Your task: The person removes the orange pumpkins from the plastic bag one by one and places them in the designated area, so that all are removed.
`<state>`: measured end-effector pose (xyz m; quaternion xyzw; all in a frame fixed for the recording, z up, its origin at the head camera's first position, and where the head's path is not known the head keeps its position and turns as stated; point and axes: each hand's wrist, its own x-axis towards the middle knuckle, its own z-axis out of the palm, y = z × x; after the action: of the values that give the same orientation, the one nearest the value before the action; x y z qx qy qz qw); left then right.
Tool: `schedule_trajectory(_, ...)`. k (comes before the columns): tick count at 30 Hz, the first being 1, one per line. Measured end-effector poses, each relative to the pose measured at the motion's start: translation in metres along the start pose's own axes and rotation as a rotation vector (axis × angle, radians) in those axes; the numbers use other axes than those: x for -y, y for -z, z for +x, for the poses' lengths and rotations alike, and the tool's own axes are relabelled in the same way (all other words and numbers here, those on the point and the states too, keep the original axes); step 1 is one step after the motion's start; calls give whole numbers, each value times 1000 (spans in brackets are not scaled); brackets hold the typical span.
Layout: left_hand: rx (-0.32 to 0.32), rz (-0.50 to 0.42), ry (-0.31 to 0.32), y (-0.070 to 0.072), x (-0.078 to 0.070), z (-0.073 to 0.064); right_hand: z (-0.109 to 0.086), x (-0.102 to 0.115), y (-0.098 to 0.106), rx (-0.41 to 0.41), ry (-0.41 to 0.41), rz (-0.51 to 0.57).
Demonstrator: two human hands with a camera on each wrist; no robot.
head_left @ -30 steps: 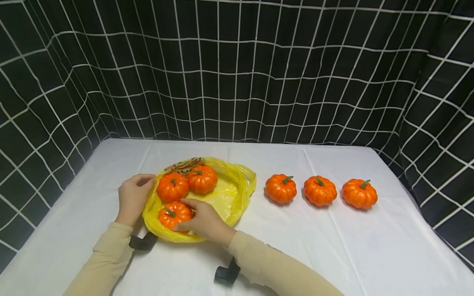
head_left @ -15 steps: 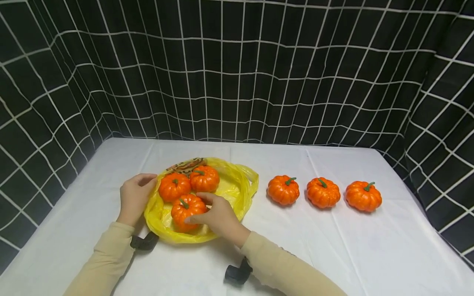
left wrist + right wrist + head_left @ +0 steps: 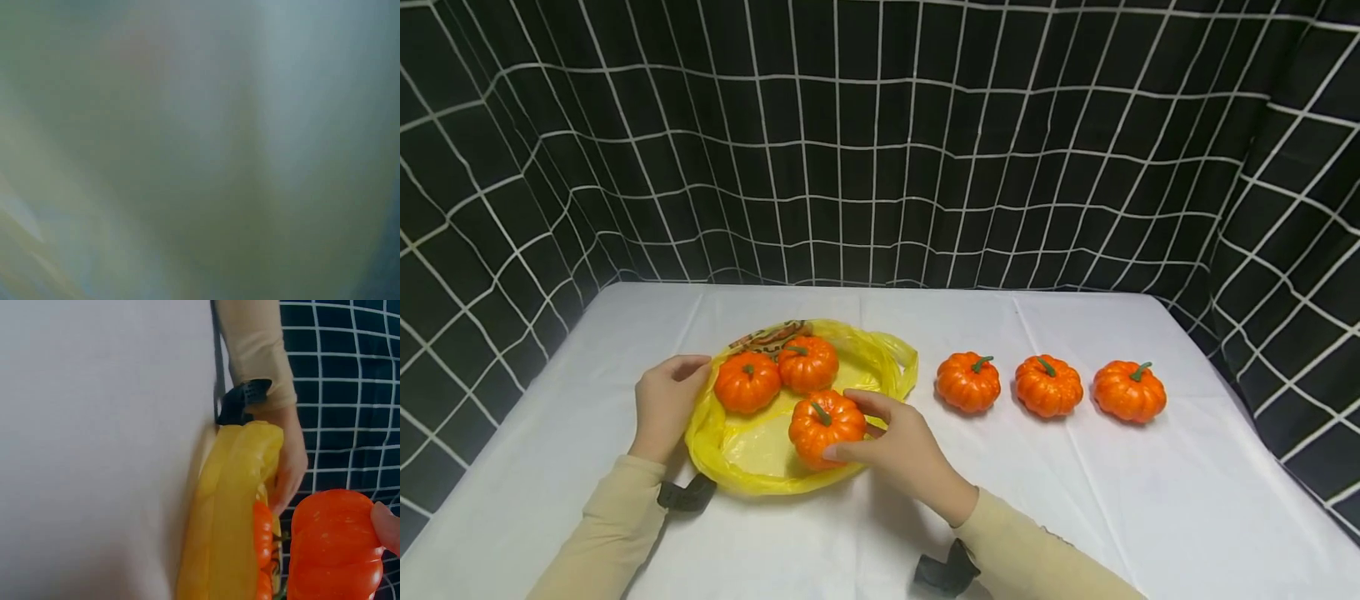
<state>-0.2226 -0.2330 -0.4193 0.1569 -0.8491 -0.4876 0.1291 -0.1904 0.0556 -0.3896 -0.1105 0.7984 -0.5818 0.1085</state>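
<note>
pinching pumpkin (image 3: pixel 817 429) in right hand (image 3: pixel 912 450), spread to its width; probably light, stiff, slick; best held by ribbed sides; cannot tell grip of left hand (image 3: pixel 667 408) at bag (image 3: pixel 741 481)

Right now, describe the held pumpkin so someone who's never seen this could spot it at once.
On the white-covered table, find the yellow bag, left of a row of three pumpkins. Over the bag's near right part is the held pumpkin, orange and ribbed. Unlike the two pumpkins inside the bag, it is gripped by the right hand.
</note>
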Motion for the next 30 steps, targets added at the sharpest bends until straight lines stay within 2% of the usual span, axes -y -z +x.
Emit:
schedule_trajectory(9,-11,7,-5,3,3,5,-18,-13,42,-25,-13,34)
schedule_trajectory(13,-27,5,-25,5,2,8,-25,-19,62,-33,-17,15)
schedule_trajectory(20,3,2,9,2,4,2,-46,-31,89,-67,-98,-37)
schedule_trajectory(30,-5,9,-2,1,4,2,-68,-45,113,-98,-186,-113)
